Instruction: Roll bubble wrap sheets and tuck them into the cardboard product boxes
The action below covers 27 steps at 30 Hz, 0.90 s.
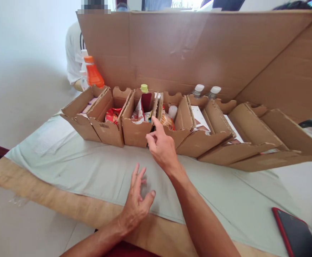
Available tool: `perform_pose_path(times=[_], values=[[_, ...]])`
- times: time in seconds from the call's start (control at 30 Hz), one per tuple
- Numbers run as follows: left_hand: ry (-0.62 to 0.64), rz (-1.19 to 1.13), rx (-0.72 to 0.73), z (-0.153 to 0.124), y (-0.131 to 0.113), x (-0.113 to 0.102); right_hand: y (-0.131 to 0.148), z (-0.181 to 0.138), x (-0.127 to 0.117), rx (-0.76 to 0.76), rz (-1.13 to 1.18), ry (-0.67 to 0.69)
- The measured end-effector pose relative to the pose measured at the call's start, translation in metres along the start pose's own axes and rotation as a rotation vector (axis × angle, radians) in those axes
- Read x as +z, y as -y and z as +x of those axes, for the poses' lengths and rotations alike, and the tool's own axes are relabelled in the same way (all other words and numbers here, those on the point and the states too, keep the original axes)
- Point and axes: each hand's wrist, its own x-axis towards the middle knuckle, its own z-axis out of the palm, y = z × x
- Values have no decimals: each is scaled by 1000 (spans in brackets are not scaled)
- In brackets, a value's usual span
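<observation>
The person's right hand (162,142) holds nothing visible; its index finger points forward and the other fingers curl loosely. The fingertip is at the front corner of an open-topped brown cardboard box (136,134), third from the left in a row; whether it touches is unclear. The left hand (138,200), fingers apart and empty, is nearer the person, over a pale green cloth (105,167).

The box looks light and fairly stiff, though its rough-cut rim could bend; both side walls, held low, would make the surest hold. Inside leans a shiny white-and-red plastic packet (138,111), probably soft and slippery, best pinched at its upper edge. Just right, a neighbouring brown cardboard box (182,132) contains a clear packet of yellowish food (168,120), perhaps easily crushed.

Behind the row rises a tall brown cardboard panel (199,53); an orange plastic bottle (94,75) is at its left end, near another person's white sleeve (73,50). A dark-screened phone with a red edge (295,228) lies at lower right.
</observation>
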Motion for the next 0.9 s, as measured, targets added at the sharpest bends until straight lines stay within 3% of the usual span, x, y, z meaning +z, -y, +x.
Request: perform_pose_path(times=[0.1, 0.2, 0.37, 0.5, 0.6, 0.67, 0.77, 0.83, 0.9], values=[[-58, 66, -6, -13, 12, -31, 12, 30, 8, 47, -164, 50], [-174, 114, 29, -21, 22, -63, 13, 19, 8, 17, -198, 65], [-342, 114, 73, -28, 30, -103, 22, -67, -18, -161, -139, 84], [-376, 61, 116, -24, 20, -109, 22, -132, -63, -299, -77, 125], [-321, 26, 114, -22, 10, -105, 4, -162, -104, -213, -88, 73], [-232, 15, 94, -23, 5, -100, -14, -178, -128, -33, -85, -84], [-11, 22, 50, -29, 1, -92, -41, -205, -154, 207, 113, -326], [128, 53, 25, -34, -3, -87, -54, -226, -159, 249, 268, -282], [216, 93, 19, -38, -8, -80, -63, -243, -151, 264, 305, -128]])
